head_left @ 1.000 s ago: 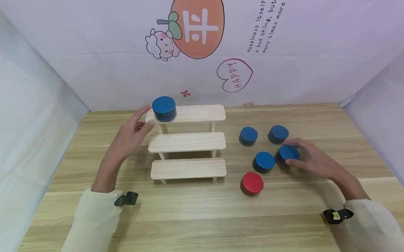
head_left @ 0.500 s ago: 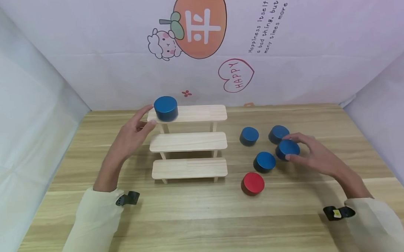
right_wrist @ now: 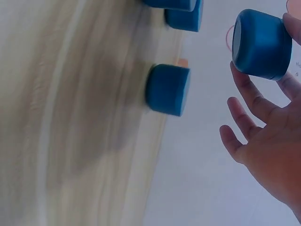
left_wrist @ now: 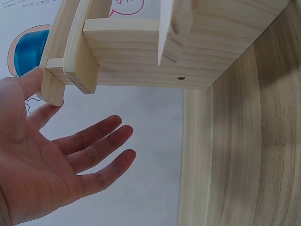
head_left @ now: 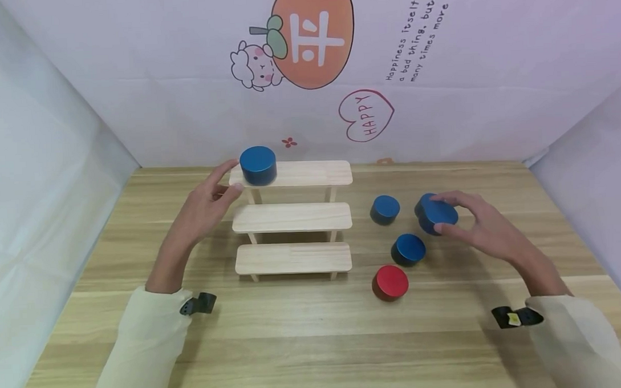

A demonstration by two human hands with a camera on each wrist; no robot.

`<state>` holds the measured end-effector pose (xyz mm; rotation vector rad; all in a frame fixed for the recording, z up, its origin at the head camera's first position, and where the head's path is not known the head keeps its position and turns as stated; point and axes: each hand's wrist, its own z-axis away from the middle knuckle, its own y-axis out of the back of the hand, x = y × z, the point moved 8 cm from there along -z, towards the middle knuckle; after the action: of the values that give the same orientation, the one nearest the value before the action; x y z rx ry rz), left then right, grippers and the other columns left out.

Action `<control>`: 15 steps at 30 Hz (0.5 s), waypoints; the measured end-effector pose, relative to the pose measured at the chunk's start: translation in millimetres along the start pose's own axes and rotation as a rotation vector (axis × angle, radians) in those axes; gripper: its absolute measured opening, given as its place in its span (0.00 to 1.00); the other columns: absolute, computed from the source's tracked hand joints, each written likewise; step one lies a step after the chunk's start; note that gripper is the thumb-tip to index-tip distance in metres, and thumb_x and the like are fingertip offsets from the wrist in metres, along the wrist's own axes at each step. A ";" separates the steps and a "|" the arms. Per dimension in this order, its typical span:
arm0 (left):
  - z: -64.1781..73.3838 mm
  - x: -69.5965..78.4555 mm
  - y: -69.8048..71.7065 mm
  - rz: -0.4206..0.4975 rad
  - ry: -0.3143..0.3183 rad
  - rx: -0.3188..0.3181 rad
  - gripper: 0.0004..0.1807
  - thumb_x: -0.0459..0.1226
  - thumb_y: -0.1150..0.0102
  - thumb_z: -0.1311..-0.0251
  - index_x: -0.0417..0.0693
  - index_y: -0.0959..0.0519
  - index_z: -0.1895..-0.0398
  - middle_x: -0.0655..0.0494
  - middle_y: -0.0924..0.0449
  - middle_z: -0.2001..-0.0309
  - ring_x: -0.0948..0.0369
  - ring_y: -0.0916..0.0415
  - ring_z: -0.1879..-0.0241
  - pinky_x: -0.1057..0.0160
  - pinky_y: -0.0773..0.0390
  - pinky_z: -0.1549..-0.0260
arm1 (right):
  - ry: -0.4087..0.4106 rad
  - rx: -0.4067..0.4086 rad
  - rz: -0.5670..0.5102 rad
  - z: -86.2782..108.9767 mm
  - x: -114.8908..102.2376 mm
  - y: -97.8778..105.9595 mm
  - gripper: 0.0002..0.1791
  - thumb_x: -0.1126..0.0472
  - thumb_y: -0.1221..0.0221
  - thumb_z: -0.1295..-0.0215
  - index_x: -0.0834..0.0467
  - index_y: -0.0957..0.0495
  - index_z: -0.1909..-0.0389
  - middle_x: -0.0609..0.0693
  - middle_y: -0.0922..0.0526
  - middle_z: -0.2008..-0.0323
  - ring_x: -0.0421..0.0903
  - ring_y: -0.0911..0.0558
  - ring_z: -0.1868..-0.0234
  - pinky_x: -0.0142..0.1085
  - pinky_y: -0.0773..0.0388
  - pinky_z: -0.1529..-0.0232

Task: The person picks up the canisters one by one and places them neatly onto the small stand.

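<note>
A small three-tier wooden shelf (head_left: 292,217) stands at the middle back, with a blue cylinder (head_left: 259,166) on the left end of its top board. My left hand (head_left: 203,208) pinches that board's left end between thumb and index finger. In the left wrist view the other fingers (left_wrist: 101,155) reach out loosely. My right hand (head_left: 483,228) holds another blue cylinder (right_wrist: 261,44) by its sides, raised off the table. In the head view this held cylinder partly covers a blue cylinder (head_left: 423,200) behind it.
Two more blue cylinders, one farther back (head_left: 385,209) and one nearer (head_left: 408,249), stand right of the shelf. A red cylinder (head_left: 390,282) stands in front of them. White printed cloth (head_left: 184,107) hangs behind the wooden table (head_left: 305,342).
My right hand has lifted its blue cylinder off the table and moved it slightly back. The left hand keeps its place at the shelf's end.
</note>
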<state>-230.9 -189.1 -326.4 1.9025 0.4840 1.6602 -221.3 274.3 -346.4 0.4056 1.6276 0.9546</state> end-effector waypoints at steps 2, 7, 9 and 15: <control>0.2 -0.7 0.2 0.004 0.001 0.002 0.34 0.53 0.54 0.24 0.59 0.46 0.20 0.38 0.35 0.30 0.40 0.32 0.35 0.33 0.33 0.43 | -0.002 0.005 -0.006 -3.0 -4.3 -0.7 0.28 0.56 0.34 0.34 0.55 0.27 0.34 0.60 0.30 0.34 0.63 0.38 0.33 0.71 0.43 0.41; -0.3 -2.4 -0.2 0.012 0.004 0.000 0.34 0.53 0.53 0.24 0.60 0.46 0.20 0.39 0.36 0.30 0.40 0.32 0.36 0.33 0.32 0.43 | 0.001 0.004 -0.011 -10.6 -16.8 -3.3 0.28 0.56 0.34 0.34 0.56 0.27 0.34 0.58 0.29 0.35 0.61 0.35 0.34 0.68 0.43 0.40; -0.5 -2.8 -0.1 0.014 0.002 0.000 0.34 0.53 0.53 0.24 0.60 0.46 0.20 0.39 0.36 0.30 0.41 0.32 0.36 0.33 0.32 0.43 | 0.002 0.002 -0.006 -14.2 -22.6 -4.4 0.28 0.55 0.34 0.34 0.56 0.27 0.34 0.58 0.29 0.35 0.61 0.35 0.34 0.69 0.43 0.40; -1.6 -2.7 0.0 0.025 -0.007 0.008 0.33 0.54 0.53 0.25 0.61 0.45 0.20 0.40 0.35 0.30 0.41 0.31 0.36 0.34 0.31 0.44 | 0.043 0.012 0.010 -24.6 -40.0 -7.9 0.28 0.54 0.34 0.35 0.56 0.26 0.35 0.58 0.28 0.35 0.60 0.35 0.33 0.69 0.41 0.39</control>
<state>-233.0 -190.4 -328.4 1.9265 0.4663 1.6696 -230.8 232.4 -325.9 0.4042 1.6718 0.9671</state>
